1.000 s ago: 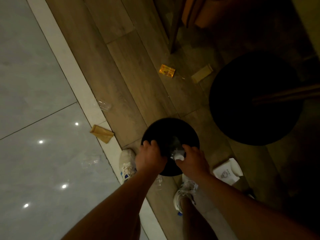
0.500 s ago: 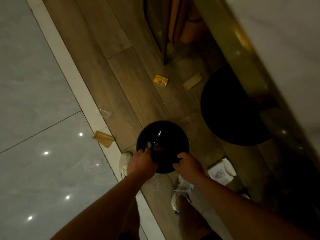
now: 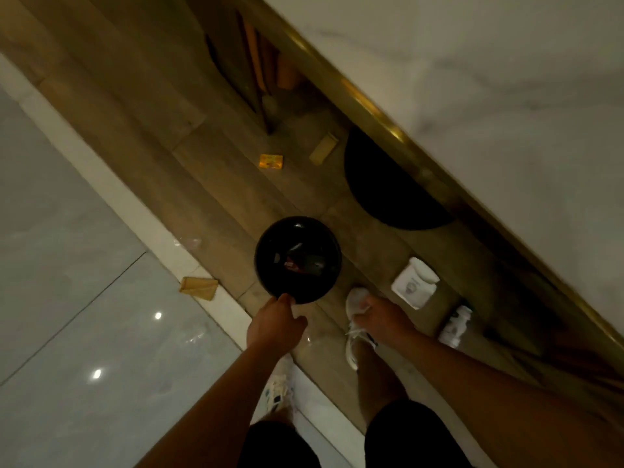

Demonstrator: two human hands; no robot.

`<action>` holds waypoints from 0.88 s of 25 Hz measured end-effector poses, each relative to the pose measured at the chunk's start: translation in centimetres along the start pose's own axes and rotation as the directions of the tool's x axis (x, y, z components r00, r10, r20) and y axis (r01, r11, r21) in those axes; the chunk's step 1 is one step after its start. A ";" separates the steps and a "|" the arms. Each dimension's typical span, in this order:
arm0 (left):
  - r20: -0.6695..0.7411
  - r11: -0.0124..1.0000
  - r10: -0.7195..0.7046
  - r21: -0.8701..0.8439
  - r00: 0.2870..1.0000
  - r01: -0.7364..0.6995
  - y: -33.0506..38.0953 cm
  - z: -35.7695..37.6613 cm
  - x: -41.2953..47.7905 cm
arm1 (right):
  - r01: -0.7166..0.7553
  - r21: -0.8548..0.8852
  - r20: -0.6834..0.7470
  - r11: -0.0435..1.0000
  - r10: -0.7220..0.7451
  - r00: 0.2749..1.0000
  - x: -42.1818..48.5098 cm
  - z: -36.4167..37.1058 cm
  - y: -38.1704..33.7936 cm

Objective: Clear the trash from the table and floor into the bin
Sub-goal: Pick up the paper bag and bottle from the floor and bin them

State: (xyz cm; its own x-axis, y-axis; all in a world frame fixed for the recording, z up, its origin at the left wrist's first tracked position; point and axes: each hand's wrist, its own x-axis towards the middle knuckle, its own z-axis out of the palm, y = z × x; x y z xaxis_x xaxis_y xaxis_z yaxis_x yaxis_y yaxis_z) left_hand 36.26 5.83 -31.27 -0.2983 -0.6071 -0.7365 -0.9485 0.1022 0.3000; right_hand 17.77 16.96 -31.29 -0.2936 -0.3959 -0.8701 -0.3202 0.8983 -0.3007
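The person is wearing dark, nearly black shorts (image 3: 405, 430) that are ending above the knee, leaving both lower legs bare. Both forearms are showing bare too, with no sleeves reaching into view, and neither the left hand (image 3: 273, 327) nor the right hand (image 3: 383, 317) is wearing a glove, ring or watch that can be made out. On the feet the person is wearing white lace-up trainers (image 3: 356, 319) with small dark markings along the sides; the left trainer is showing patterned patches, though blur is hiding the detail.
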 end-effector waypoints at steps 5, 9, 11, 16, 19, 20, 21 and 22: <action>0.192 0.972 0.123 0.173 0.974 -0.157 -2.1 2.8 -5.0 | -0.141 0.166 -0.037 0.976 0.149 0.988 -7.9 5.6 8.2; 0.290 0.943 0.183 0.219 0.939 -0.251 -3.0 6.0 -9.8 | -0.256 0.258 -0.046 0.932 0.277 0.960 -14.2 9.2 15.5; 0.322 0.955 0.165 0.183 0.932 -0.232 -2.3 7.8 -11.1 | -0.297 0.244 -0.071 0.923 0.323 0.944 -15.7 9.6 19.1; 0.295 0.943 0.164 0.233 0.941 -0.237 3.5 14.0 -13.1 | -0.272 0.352 -0.160 0.896 0.344 0.925 -15.3 7.4 27.0; 0.274 0.923 0.170 0.293 0.946 -0.251 8.2 19.3 -13.8 | -0.219 0.357 -0.146 0.908 0.286 0.947 -13.2 5.7 32.2; 0.264 0.917 0.176 0.306 0.948 -0.256 9.6 21.1 -13.9 | -0.208 0.368 -0.146 0.906 0.277 0.950 -12.4 5.3 34.0; 0.250 0.915 0.184 0.310 0.951 -0.259 10.9 23.0 -14.0 | -0.200 0.384 -0.155 0.901 0.276 0.949 -11.6 4.9 36.0; 0.239 0.914 0.189 0.313 0.953 -0.259 12.0 24.8 -13.9 | -0.192 0.395 -0.167 0.898 0.276 0.946 -10.9 4.5 37.8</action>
State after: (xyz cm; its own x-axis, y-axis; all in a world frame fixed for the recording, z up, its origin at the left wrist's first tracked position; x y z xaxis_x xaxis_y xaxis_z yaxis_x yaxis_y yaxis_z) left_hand 26.39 35.04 -32.44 -0.4887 -0.3710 -0.7896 -0.8226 0.4973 0.2755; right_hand 12.90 56.04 -34.96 -0.5171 -0.1584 -0.8411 0.1247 0.9583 -0.2571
